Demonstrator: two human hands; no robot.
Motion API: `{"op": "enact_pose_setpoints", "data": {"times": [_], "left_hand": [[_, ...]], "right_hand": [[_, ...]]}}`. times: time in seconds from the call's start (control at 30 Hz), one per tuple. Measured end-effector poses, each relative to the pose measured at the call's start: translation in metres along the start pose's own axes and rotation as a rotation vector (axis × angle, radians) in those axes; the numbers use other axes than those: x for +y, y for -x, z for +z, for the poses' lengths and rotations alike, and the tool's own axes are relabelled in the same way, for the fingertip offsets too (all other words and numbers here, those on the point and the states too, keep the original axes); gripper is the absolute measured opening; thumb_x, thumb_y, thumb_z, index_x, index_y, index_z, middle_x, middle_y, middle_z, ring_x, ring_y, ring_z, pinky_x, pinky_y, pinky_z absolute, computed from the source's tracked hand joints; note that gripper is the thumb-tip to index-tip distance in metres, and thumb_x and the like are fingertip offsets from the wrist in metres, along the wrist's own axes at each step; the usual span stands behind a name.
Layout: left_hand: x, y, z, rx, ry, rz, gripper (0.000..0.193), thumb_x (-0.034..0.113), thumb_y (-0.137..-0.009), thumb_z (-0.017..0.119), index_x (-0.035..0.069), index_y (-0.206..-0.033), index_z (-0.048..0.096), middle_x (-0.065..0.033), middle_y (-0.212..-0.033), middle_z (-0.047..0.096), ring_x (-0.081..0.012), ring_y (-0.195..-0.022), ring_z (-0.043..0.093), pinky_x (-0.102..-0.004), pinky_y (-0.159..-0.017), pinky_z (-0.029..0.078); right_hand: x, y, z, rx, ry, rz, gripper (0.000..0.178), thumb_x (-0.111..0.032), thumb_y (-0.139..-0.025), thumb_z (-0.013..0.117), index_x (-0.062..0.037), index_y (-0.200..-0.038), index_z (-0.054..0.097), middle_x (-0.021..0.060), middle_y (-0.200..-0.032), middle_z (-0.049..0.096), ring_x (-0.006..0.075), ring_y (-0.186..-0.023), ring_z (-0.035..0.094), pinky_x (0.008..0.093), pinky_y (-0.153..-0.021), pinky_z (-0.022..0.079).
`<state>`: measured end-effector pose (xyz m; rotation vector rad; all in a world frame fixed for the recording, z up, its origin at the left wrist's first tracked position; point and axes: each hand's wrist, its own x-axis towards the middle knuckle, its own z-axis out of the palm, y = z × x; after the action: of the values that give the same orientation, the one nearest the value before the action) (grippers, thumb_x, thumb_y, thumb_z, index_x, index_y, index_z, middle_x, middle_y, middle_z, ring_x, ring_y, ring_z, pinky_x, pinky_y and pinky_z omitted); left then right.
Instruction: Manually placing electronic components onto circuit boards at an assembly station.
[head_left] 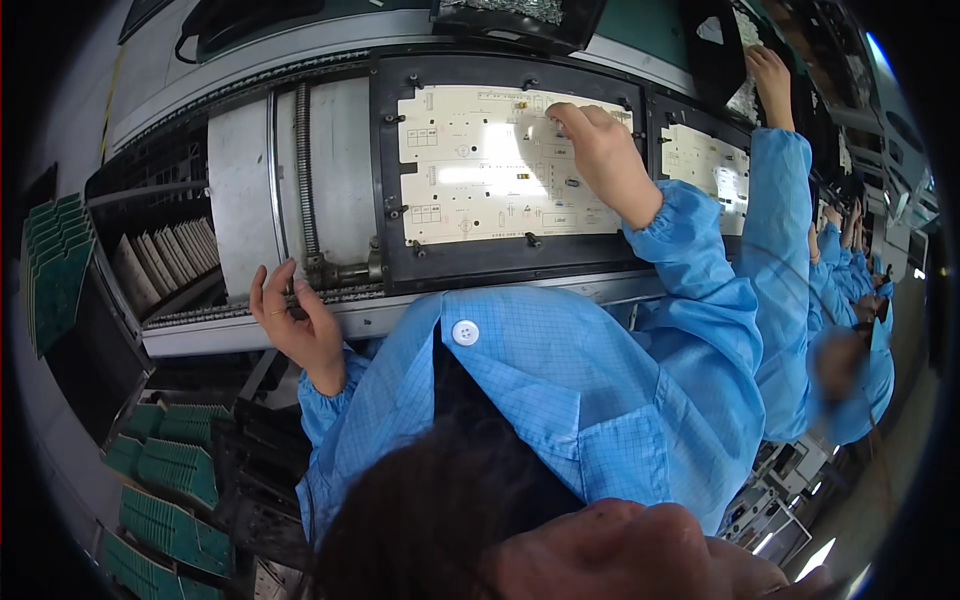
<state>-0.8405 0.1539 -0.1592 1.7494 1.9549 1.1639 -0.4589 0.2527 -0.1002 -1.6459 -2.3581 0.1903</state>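
A cream circuit board (450, 190) lies in a black carrier frame (480, 264), with black clamps around its edge. My right hand (608, 165) reaches over the board's upper right part. Its fingertips are pinched together close to the surface, and whatever they hold is hidden. Two small yellow components sit on the board, an upper one (522, 105) and a lower one (522, 177). A blue component (572, 183) is nearby. At the conveyor's near rail (225, 327), my left hand (300, 330) rests with fingers apart and nothing in them.
Left of the carrier are a bare metal plate (235, 190) and a threaded rod (305, 170). A second board (690, 165) lies to the right, beside a co-worker's raised hand (770, 85). A black tray (520, 20) stands behind. Green boards (170, 470) stand racked at lower left.
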Motion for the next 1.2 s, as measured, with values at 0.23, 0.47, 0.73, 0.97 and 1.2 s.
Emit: {"op": "enact_pose_setpoints", "data": {"times": [0.23, 0.47, 0.73, 0.97, 1.2], "left_hand": [[-0.005, 0.001, 0.000, -0.044, -0.038, -0.005, 0.023, -0.001, -0.091, 0.053, -0.001, -0.110, 0.066, -0.0114, -0.114, 0.065, -0.0312, -0.128, 0.044, -0.0351, -0.083, 0.045], [-0.008, 0.000, 0.001, -0.040, -0.026, 0.038, 0.023, 0.000, -0.091, 0.053, 0.000, -0.110, 0.067, -0.0148, -0.114, 0.063, -0.0298, -0.128, 0.044, -0.0314, -0.077, 0.046], [-0.008, -0.002, 0.001, -0.047, 0.024, -0.033, 0.020, -0.001, -0.088, 0.055, -0.001, -0.105, 0.066, -0.0116, -0.105, 0.067, -0.0356, -0.122, 0.047, -0.0432, -0.096, 0.041], [-0.005, -0.004, -0.002, -0.081, -0.005, -0.055, 0.021, -0.001, -0.091, 0.054, -0.001, -0.108, 0.068, -0.0142, -0.113, 0.062, -0.0275, -0.128, 0.043, -0.0278, -0.076, 0.048], [-0.005, -0.006, -0.002, -0.040, -0.006, -0.040, 0.018, -0.001, -0.087, 0.055, -0.001, -0.101, 0.067, -0.0111, -0.101, 0.068, -0.0370, -0.122, 0.048, -0.0429, -0.094, 0.043]], "right_hand": [[0.005, 0.016, 0.010, 0.079, -0.014, 0.013, 0.040, 0.010, -0.078, 0.056, -0.0006, -0.116, 0.060, 0.0172, -0.094, 0.068, 0.0339, -0.091, 0.066, 0.0396, -0.073, 0.054], [-0.028, 0.037, 0.003, 0.022, 0.290, -0.018, 0.072, 0.015, -0.075, 0.052, 0.0004, -0.144, 0.039, 0.0220, -0.133, 0.055, 0.0406, -0.136, 0.039, 0.0437, -0.110, 0.032], [0.149, 0.067, -0.075, 0.574, 0.536, 0.381, 0.029, -0.003, -0.087, 0.060, -0.0062, -0.115, 0.062, 0.0131, -0.110, 0.066, 0.0327, -0.104, 0.060, 0.0416, -0.094, 0.044], [0.223, 0.081, -0.093, 0.340, 0.392, 0.321, 0.026, -0.008, -0.086, 0.068, -0.0049, -0.112, 0.065, 0.0154, -0.104, 0.065, 0.0325, -0.098, 0.061, 0.0389, -0.086, 0.048], [0.220, 0.078, -0.096, 0.386, 0.397, 0.325, 0.025, -0.007, -0.083, 0.072, -0.0056, -0.107, 0.067, 0.0139, -0.096, 0.066, 0.0270, -0.081, 0.067, 0.0330, -0.074, 0.053]]}}
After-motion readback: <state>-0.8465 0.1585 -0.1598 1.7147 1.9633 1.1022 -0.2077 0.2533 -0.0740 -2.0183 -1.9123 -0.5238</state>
